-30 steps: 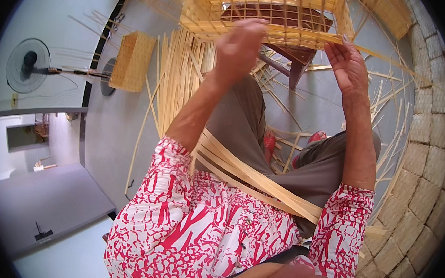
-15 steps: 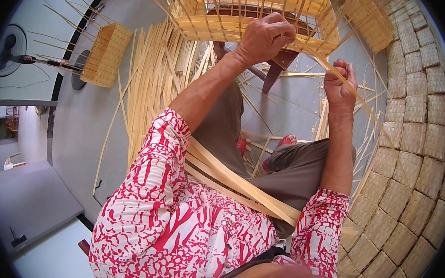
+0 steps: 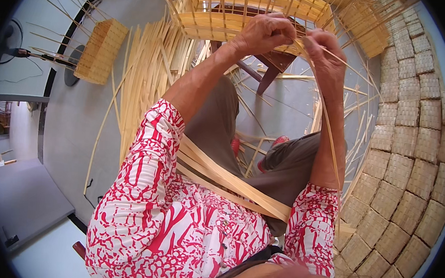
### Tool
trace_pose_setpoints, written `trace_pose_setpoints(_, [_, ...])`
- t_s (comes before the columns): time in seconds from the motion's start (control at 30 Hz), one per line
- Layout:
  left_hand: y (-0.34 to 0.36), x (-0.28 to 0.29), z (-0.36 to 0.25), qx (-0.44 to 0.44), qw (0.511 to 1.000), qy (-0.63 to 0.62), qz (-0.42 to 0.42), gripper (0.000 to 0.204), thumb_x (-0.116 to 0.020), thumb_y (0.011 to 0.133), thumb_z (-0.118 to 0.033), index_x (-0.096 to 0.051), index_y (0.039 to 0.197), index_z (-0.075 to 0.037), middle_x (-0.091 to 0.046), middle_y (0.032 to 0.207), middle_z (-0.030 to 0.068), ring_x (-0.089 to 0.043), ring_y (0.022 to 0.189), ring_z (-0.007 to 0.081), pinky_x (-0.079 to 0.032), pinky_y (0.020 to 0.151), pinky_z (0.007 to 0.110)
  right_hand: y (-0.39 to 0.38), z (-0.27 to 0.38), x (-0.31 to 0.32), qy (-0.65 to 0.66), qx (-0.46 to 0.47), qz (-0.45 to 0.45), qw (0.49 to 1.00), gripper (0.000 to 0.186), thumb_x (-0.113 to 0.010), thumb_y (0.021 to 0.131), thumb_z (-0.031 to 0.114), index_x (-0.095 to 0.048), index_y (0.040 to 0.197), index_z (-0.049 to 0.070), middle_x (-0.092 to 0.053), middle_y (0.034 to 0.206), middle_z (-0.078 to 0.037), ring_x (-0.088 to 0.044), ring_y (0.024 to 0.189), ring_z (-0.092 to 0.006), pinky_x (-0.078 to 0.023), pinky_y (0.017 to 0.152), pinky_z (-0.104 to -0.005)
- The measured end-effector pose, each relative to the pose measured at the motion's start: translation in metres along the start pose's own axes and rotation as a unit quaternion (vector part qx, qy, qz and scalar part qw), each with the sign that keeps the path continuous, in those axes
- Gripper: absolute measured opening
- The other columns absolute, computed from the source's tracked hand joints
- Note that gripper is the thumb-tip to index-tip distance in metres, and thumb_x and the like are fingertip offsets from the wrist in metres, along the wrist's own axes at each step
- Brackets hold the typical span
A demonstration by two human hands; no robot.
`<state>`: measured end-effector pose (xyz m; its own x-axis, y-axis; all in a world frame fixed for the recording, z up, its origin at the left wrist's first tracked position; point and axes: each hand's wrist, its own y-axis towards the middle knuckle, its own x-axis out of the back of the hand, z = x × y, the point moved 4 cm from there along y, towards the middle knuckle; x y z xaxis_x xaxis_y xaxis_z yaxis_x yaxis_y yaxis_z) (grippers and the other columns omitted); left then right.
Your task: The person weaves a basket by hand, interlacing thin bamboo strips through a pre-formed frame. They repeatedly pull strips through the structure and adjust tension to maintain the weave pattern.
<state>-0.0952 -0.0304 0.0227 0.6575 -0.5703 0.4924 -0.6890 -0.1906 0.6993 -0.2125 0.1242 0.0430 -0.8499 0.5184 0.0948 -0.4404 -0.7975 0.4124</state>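
Observation:
A half-woven bamboo basket [image 3: 202, 28] with upright stakes stands before me on a dark wooden stool [image 3: 269, 72]. My left hand [image 3: 265, 34] is closed in a pinch at the basket's near side, holding a long thin bamboo strip [image 3: 328, 123]. Close beside it, my right hand [image 3: 327, 52] is also closed, thumb and fingers pinched around a strip at the basket's right corner. The long strip hangs down past my right forearm. Exactly where its end meets the weave is hidden by my fingers. More flat strips [image 3: 235, 184] lie across my lap.
A large pile of bamboo strips [image 3: 146, 82] covers the floor at the left. Beyond it sits another basket [image 3: 100, 50] with stakes sticking out, near a fan [image 3: 12, 41]. Stacked woven pieces [image 3: 412, 152] line the right side, and another basket [image 3: 367, 30] stands at far right.
My right hand has moved left and up to my left hand, changing from loosely curled to pinching. The long strip now hangs more steeply. The whole view has shifted slightly.

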Motion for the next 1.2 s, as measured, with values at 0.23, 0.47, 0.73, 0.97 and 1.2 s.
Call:
trace_pose_setpoints(0.23, [-0.003,-0.004,0.010,0.039,0.998,-0.055,0.001,0.008,-0.076,0.090,-0.009,-0.071,0.096,-0.010,-0.064,0.086,-0.0037,-0.059,0.076,0.0056,-0.050,0.066,0.024,-0.001,0.006,0.032,-0.030,-0.042,-0.182,0.982,0.044,-0.064,0.100,0.026,-0.057,0.137,0.003,-0.063,0.128,-0.008,-0.060,0.104,-0.0116,-0.049,0.081,-0.0266])
trace_pose_setpoints(0.47, [0.000,-0.009,0.020,0.106,0.985,-0.134,-0.032,0.011,-0.076,0.089,-0.007,-0.073,0.099,-0.012,-0.064,0.078,-0.0056,-0.058,0.070,0.0030,-0.049,0.063,0.022,-0.004,-0.020,0.072,0.067,-0.064,-0.231,0.968,0.021,-0.060,0.103,0.026,-0.058,0.106,0.005,-0.064,0.100,-0.010,-0.062,0.086,-0.0173,-0.054,0.071,-0.0281])
trace_pose_setpoints(0.73, [0.015,-0.016,-0.006,0.101,0.974,0.142,-0.142,0.004,-0.070,0.085,-0.008,-0.072,0.088,-0.007,-0.069,0.082,0.0092,-0.069,0.073,0.0235,-0.055,0.067,0.035,-0.024,-0.026,0.058,0.301,-0.106,-0.383,0.867,0.035,-0.050,0.108,0.034,-0.052,0.108,-0.001,-0.064,0.104,-0.017,-0.067,0.095,-0.0302,-0.060,0.080,-0.0413])
trace_pose_setpoints(0.97, [0.013,-0.021,-0.011,0.080,0.946,0.311,-0.043,0.006,-0.071,0.085,-0.012,-0.073,0.090,-0.009,-0.070,0.084,0.0097,-0.070,0.074,0.0266,-0.057,0.069,0.036,-0.022,0.050,0.032,-0.216,0.193,-0.165,0.943,0.062,-0.080,0.088,0.040,-0.056,0.132,0.005,-0.064,0.123,-0.012,-0.061,0.117,-0.0241,-0.047,0.104,-0.0394])
trace_pose_setpoints(1.2, [-0.024,0.051,-0.002,0.084,0.969,0.230,-0.019,0.011,-0.076,0.087,-0.014,-0.073,0.096,-0.009,-0.074,0.087,0.0071,-0.074,0.076,0.0208,-0.058,0.068,0.033,-0.021,0.004,0.064,-0.543,0.165,-0.092,0.818,0.044,-0.074,0.092,0.038,-0.067,0.127,0.013,-0.067,0.128,-0.008,-0.057,0.125,-0.0305,-0.040,0.106,-0.0458])
